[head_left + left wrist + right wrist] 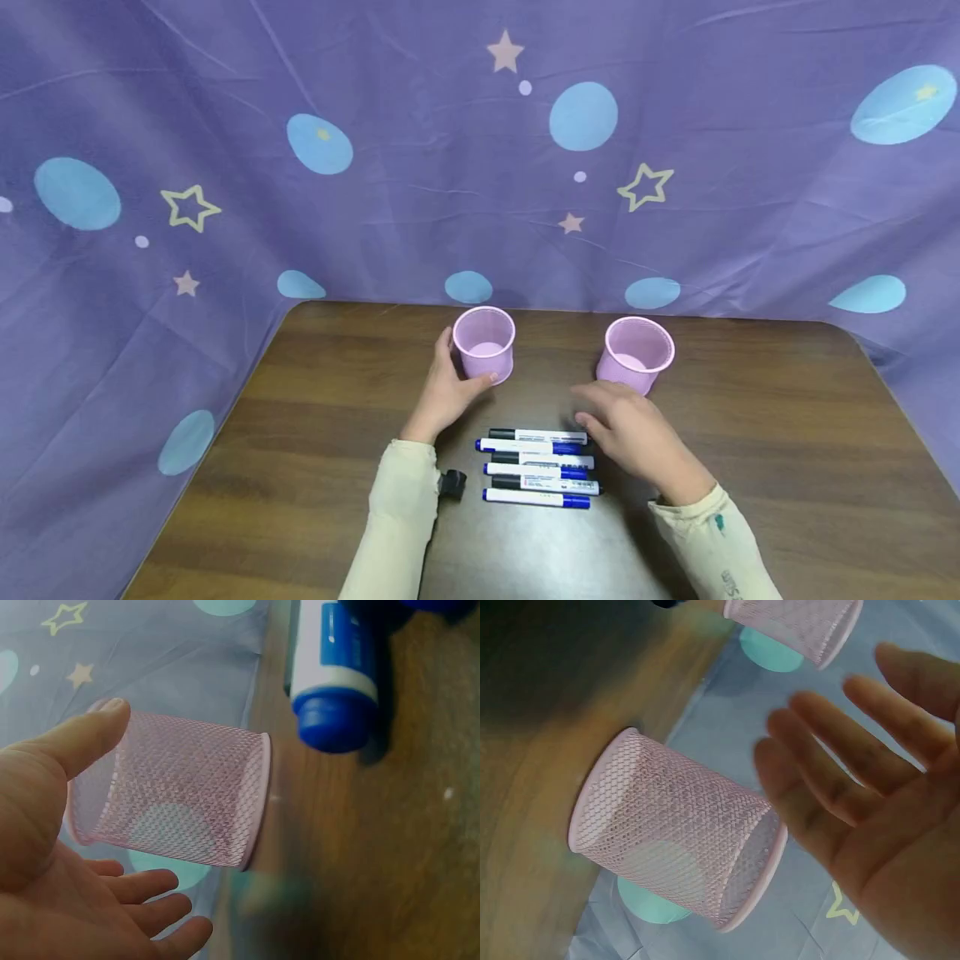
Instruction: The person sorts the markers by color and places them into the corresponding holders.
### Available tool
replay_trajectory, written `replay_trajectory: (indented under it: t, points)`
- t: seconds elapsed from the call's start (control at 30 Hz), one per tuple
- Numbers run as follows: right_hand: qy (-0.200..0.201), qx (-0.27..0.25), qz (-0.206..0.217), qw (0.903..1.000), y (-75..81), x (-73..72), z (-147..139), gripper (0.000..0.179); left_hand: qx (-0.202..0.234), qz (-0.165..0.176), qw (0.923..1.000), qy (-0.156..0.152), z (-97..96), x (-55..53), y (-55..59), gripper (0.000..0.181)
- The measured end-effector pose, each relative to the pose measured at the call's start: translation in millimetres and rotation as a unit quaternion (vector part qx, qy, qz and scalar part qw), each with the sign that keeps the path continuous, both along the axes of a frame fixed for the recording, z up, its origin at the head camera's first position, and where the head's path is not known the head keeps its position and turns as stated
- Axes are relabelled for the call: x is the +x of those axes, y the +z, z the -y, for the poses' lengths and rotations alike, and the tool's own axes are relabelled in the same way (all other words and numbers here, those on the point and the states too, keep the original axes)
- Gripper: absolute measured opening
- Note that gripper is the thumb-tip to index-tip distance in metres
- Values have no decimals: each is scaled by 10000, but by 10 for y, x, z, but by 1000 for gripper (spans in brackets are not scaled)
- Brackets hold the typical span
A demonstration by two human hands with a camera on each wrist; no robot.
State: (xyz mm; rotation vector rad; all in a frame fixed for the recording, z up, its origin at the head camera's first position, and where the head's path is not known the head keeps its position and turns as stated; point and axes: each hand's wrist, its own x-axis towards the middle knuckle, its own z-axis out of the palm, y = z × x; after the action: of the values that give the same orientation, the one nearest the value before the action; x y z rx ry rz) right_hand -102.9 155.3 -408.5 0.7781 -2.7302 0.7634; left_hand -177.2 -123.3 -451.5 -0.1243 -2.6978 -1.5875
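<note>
My left hand (442, 396) is at the left side of a pink mesh pen cup (484, 346), its thumb across the cup's near side in the head view. In the left wrist view its fingers (154, 889) are spread loosely beside the mesh cup (180, 791). Just in front of a second pink mesh pen cup (637, 350), my right hand (633, 429) holds nothing. Its fingers (832, 761) extend loosely past that cup's rim (754, 881) in the right wrist view. Both cups stand upright, and the head view shows no contents in them.
Several whiteboard markers (536, 471) with blue or black caps lie in a stacked row between my forearms on the wooden table (300, 467). A small black object (452, 484) shows by the left sleeve. A purple patterned cloth (420, 167) hangs behind the table.
</note>
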Motion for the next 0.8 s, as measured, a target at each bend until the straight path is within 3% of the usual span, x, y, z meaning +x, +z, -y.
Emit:
replay_trajectory:
  t: [0.13,0.3,0.63,0.8]
  points:
    - [172,346,407,9984,-83,-16,12,19,517,131,9984,-192,28,-50,-66,108]
    - [156,632,789,9947,-199,-50,28,20,759,164,9966,-277,50,-103,-105,107]
    - [86,958,613,9935,-371,-77,47,18,499,347,9978,-266,26,-185,-163,112]
    - [19,960,634,9934,-387,-73,52,22,732,206,9964,-372,1,-234,-184,110]
